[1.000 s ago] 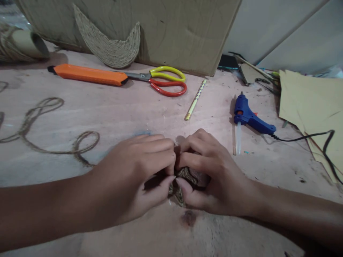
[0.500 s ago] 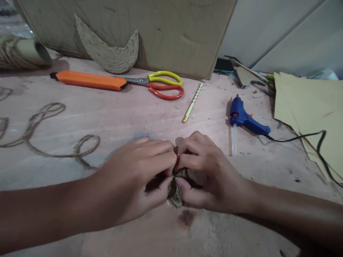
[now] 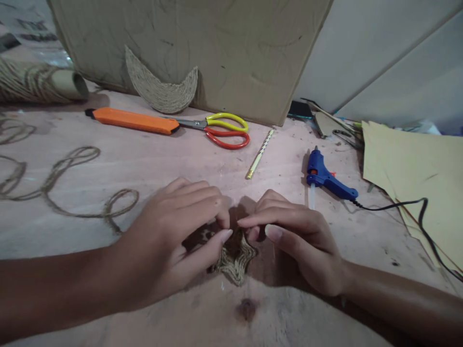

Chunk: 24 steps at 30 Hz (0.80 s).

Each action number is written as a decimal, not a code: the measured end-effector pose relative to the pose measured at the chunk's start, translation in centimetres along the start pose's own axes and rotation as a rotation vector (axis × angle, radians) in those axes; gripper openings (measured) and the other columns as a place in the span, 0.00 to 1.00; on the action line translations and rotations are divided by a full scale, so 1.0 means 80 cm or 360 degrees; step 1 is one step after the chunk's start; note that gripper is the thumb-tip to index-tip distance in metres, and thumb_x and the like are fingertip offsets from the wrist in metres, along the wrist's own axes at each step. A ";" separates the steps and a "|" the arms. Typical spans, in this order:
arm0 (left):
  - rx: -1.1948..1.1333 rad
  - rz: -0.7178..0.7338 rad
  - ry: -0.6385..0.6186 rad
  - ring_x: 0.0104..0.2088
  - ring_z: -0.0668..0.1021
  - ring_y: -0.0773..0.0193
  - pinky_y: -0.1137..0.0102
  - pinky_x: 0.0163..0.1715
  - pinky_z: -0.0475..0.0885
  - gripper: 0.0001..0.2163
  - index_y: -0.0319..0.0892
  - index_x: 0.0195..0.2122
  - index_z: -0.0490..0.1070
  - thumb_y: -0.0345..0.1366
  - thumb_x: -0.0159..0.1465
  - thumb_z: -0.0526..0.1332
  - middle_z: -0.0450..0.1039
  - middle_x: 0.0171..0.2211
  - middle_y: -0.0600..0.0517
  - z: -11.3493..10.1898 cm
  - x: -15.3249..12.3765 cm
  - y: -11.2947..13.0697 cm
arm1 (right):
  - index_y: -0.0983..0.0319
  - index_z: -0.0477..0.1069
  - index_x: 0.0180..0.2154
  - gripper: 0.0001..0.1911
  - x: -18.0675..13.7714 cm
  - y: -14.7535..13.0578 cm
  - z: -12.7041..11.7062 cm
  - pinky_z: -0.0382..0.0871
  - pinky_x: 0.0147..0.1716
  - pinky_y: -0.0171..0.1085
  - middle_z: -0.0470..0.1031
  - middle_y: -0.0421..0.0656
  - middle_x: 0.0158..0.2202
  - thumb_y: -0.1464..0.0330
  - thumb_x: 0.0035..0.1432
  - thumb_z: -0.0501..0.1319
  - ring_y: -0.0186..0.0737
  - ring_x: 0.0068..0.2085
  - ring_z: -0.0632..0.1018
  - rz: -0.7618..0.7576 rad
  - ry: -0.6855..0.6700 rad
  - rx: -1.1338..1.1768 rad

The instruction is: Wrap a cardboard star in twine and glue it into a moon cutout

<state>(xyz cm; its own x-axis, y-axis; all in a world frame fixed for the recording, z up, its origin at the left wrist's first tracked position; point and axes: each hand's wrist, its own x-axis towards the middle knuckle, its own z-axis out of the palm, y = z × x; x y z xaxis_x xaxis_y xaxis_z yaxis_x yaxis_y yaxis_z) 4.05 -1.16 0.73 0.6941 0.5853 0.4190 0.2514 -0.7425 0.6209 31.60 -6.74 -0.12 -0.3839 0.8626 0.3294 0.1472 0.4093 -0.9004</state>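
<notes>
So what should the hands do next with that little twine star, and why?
I'd maybe bring in the right hand so its thumb steadies the twine star: that thumb looks clear of the star's edge, while the left hand is curled close over the opposite side.

Right hand [image 3: 307,236] now looser, thumb [image 3: 277,235] clear of twine star [image 3: 237,269]

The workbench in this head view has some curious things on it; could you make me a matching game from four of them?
Things:
1. Glue gun
2. Crescent
3. Star-like cord piece
4. Scissors

Clues:
A. Between the left hand and the right hand
B. Partly red, partly yellow
C. Mostly blue
D. Against the cardboard

Right pairs: 1-C, 2-D, 3-A, 4-B
</notes>
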 end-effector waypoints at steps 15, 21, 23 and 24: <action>-0.0306 -0.0085 -0.0212 0.46 0.80 0.65 0.64 0.53 0.70 0.09 0.48 0.51 0.74 0.27 0.83 0.57 0.81 0.44 0.60 -0.011 -0.005 0.001 | 0.55 0.74 0.39 0.19 -0.010 -0.008 0.005 0.66 0.35 0.38 0.73 0.38 0.32 0.60 0.89 0.61 0.38 0.33 0.71 0.0581 0.0264 0.0647; -0.0305 -0.0115 -0.0246 0.51 0.79 0.56 0.56 0.56 0.69 0.05 0.48 0.53 0.72 0.32 0.80 0.60 0.81 0.50 0.55 0.005 -0.018 0.004 | 0.55 0.67 0.34 0.25 -0.010 -0.015 0.004 0.56 0.27 0.39 0.62 0.36 0.26 0.57 0.90 0.58 0.37 0.28 0.61 0.0627 0.0250 0.0668; -0.0220 -0.0074 -0.0270 0.53 0.80 0.53 0.54 0.59 0.69 0.05 0.48 0.54 0.73 0.34 0.79 0.63 0.83 0.52 0.54 0.008 -0.021 0.005 | 0.55 0.67 0.34 0.25 -0.008 -0.016 0.006 0.57 0.27 0.39 0.62 0.35 0.26 0.54 0.90 0.61 0.37 0.27 0.61 0.0604 0.0255 0.0660; -0.0179 -0.0041 -0.0289 0.53 0.80 0.52 0.53 0.59 0.69 0.05 0.48 0.54 0.73 0.35 0.79 0.64 0.83 0.53 0.53 0.009 -0.022 0.004 | 0.55 0.69 0.35 0.24 -0.007 -0.015 0.007 0.58 0.27 0.39 0.63 0.35 0.27 0.54 0.89 0.62 0.36 0.27 0.62 0.0583 0.0262 0.0654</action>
<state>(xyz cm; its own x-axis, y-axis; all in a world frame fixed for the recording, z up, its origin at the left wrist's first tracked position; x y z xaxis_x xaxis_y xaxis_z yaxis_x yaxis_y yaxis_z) 3.39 -2.66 -0.25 0.8011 0.5280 0.2820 0.2010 -0.6810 0.7041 31.16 -7.88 0.65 -0.2230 0.9747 -0.0144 -0.1349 -0.0455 -0.9898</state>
